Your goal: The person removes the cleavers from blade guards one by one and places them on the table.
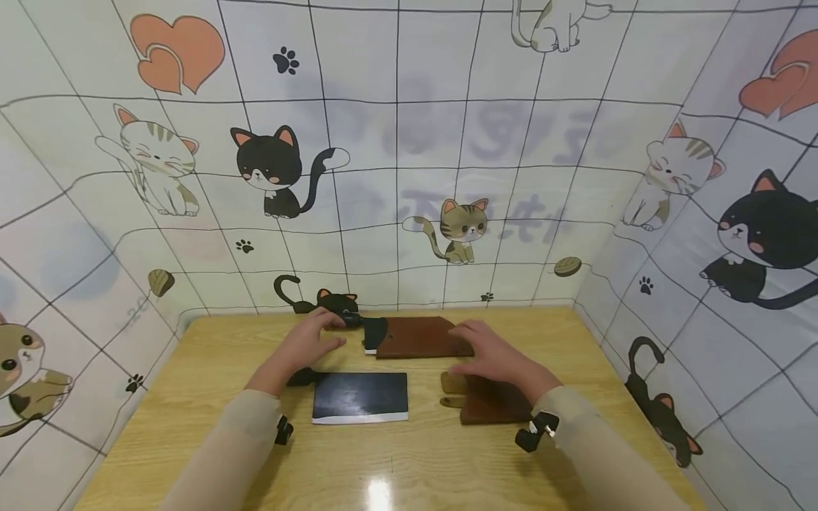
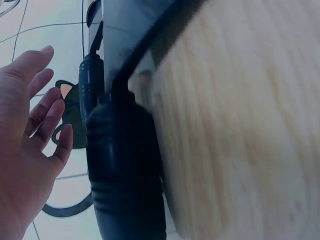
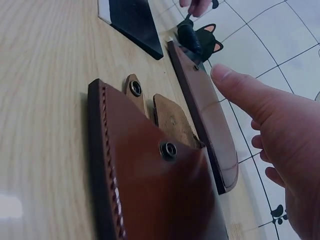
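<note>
A cleaver (image 1: 375, 335) lies at the back of the table, most of its blade inside a brown leather sheath (image 1: 415, 338). My left hand (image 1: 310, 345) hovers by its black handle (image 2: 91, 85), fingers loosely bent and apart from it in the left wrist view. Over the sheath's right end is my right hand (image 1: 495, 356), thumb extended; whether it touches the leather I cannot tell. Nearer me, a bare cleaver (image 1: 360, 394) with a dark blade and pale edge lies flat. A second brown sheath (image 3: 150, 170) lies at the right, partly under my right forearm.
The second sheath has a tan flap (image 3: 172, 120) and a small strap (image 3: 135, 89) with a metal snap. A light wood table (image 1: 390, 468) bears everything. Cat-printed sheeting (image 1: 396, 142) encloses the back and both sides.
</note>
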### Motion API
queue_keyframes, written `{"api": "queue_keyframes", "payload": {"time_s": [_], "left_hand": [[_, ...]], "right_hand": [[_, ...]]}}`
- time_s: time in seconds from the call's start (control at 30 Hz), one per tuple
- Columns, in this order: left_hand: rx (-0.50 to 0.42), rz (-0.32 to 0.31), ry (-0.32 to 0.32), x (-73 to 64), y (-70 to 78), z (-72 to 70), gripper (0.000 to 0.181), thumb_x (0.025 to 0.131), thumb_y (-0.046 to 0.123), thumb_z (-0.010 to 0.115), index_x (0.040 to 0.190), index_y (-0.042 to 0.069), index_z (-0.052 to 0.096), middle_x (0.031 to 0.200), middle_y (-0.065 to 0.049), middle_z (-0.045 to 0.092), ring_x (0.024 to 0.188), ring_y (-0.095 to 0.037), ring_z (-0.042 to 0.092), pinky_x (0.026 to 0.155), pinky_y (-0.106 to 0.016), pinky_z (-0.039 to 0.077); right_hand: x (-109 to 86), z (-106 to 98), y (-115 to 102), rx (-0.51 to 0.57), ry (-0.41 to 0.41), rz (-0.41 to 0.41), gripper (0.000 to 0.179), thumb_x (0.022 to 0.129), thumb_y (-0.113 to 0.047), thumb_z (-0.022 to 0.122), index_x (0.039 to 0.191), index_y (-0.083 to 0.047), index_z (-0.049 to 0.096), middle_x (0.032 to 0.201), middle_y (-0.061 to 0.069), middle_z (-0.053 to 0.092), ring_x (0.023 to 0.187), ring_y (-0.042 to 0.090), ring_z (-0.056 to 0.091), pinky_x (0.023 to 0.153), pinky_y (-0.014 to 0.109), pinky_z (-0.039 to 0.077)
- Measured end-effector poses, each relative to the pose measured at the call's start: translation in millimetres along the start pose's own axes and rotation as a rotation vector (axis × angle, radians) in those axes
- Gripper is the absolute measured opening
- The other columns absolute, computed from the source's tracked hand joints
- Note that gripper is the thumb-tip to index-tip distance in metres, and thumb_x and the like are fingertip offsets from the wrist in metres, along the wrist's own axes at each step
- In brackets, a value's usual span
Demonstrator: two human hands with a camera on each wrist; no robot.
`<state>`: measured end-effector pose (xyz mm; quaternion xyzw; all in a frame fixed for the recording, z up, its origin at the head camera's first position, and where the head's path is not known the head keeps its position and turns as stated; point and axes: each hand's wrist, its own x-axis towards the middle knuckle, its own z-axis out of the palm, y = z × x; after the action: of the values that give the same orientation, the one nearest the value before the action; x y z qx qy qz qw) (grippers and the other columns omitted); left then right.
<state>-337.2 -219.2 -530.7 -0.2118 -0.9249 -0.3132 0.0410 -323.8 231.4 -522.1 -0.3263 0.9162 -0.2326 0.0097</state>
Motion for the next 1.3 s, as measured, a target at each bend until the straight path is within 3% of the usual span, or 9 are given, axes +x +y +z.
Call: {"api": "queue_keyframes", "payload": {"time_s": [0.23,0.5,0.73,1.07,1.3], "left_hand": [[0.015,0.066,0.042,19.4,4.9,5.9,0.036,0.097,0.018,0.088,0.127,0.003,0.076,0.123,-0.014,0.066,0.121,-0.039,0.065,0.105,-0.058,0.053],[0.028,0.026,-0.001,37.3,7.0,11.1,0.036,0.100,0.019,0.086,0.132,0.008,0.074,0.133,-0.013,0.065,0.131,-0.040,0.059,0.110,-0.062,0.048],[0.059,0.009,-0.004,50.4,-3.3,16.6,0.038,0.099,0.022,0.087,0.132,0.008,0.074,0.138,-0.014,0.065,0.132,-0.041,0.058,0.112,-0.064,0.045],[0.088,-0.042,-0.017,54.5,-15.2,20.8,0.043,0.099,0.026,0.087,0.137,0.010,0.073,0.143,-0.016,0.064,0.141,-0.048,0.052,0.115,-0.075,0.036],[0.028,-0.094,-0.085,56.3,-12.6,22.9,0.050,0.101,0.027,0.084,0.145,0.008,0.069,0.160,-0.021,0.054,0.152,-0.051,0.040,0.120,-0.074,0.032]], "right_hand": [[22.7,4,-8,0.011,-0.029,0.033,0.087,0.094,-0.055,0.087,0.156,-0.001,0.058,0.157,0.018,0.053,0.146,0.040,0.049,0.119,0.060,0.043],[40.8,10,-11,-0.015,-0.053,0.034,0.085,0.095,-0.052,0.087,0.158,-0.003,0.057,0.162,0.019,0.049,0.152,0.039,0.044,0.120,0.059,0.042],[58.3,18,-12,-0.030,-0.067,0.038,0.089,0.094,-0.057,0.086,0.160,-0.006,0.056,0.167,0.020,0.046,0.156,0.039,0.039,0.123,0.058,0.039],[80.5,28,-21,-0.092,-0.090,0.056,0.097,0.091,-0.064,0.086,0.162,-0.007,0.053,0.166,0.017,0.047,0.158,0.041,0.038,0.127,0.058,0.033],[89.2,42,-21,-0.143,-0.090,0.070,0.107,0.087,-0.068,0.087,0.165,-0.006,0.050,0.169,0.021,0.044,0.159,0.043,0.035,0.127,0.058,0.033]]}}
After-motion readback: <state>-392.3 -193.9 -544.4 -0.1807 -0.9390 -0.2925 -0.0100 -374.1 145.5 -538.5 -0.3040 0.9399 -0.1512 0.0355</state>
